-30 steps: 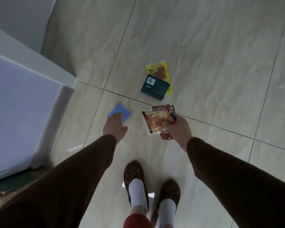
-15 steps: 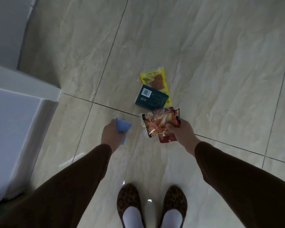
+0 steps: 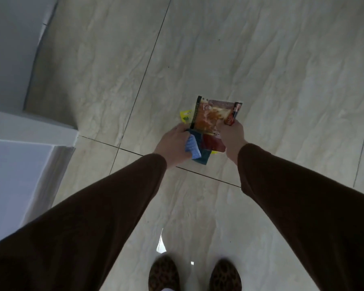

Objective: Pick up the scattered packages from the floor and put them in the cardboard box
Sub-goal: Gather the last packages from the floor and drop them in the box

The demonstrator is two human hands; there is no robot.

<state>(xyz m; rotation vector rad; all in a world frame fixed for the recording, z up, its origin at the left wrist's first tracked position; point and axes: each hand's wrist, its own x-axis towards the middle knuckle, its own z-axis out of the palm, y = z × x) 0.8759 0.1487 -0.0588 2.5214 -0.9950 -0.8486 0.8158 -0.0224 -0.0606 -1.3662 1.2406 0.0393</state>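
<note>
Indoor room, likely a home: glossy marble-look floor tiles [image 3: 261,59], white cabinet [image 3: 19,175] at left, leopard-print slippers [image 3: 164,274].

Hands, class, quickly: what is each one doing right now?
Left hand: holds the light blue packet.
Right hand: grips the orange and red snack packets.

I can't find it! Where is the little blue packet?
In the head view, the blue packet is in the left hand, just left of the orange snack packet the right hand holds.
</note>
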